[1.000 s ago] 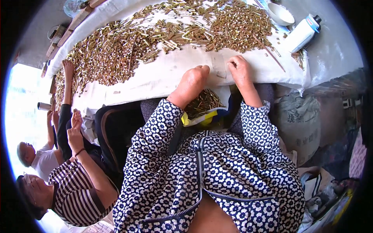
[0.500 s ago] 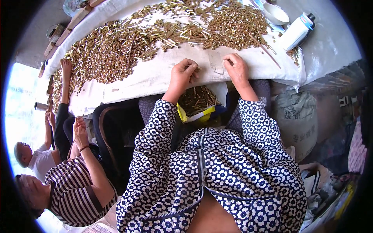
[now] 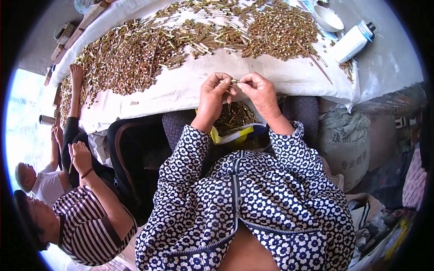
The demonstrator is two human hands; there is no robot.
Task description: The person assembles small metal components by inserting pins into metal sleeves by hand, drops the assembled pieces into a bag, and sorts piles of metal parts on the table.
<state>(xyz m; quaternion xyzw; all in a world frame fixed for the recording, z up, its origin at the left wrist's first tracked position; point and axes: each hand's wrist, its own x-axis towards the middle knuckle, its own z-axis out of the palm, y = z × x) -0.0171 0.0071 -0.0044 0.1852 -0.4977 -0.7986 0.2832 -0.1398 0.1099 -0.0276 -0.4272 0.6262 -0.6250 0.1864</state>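
Over the near edge of the cloth-covered table, my two hands meet fingertip to fingertip. My left hand (image 3: 213,100) is closed, its thumb and forefinger pinching a small brass-coloured metal piece (image 3: 234,81). My right hand (image 3: 261,95) is closed too, with its fingertips pinched at the right end of that piece; anything else inside its fingers is hidden. Below the hands, a bag (image 3: 244,133) with yellow, white and blue sides stands open between my knees. Thin brass-coloured pieces (image 3: 235,118) fill it. A wide heap of small brass-coloured metal pieces (image 3: 122,58) covers the table beyond my hands.
At the far right of the table are a white bowl (image 3: 328,19) and a white bottle (image 3: 352,44). A thin brown stick (image 3: 316,65) lies near them. On my left sits a person in a striped shirt (image 3: 90,221), another beyond. A pale sack (image 3: 346,144) stands at my right.
My right hand has moved left and joined my left hand at the small metal piece. The striped-shirt person's hand has shifted lower and now shows a thin stick.
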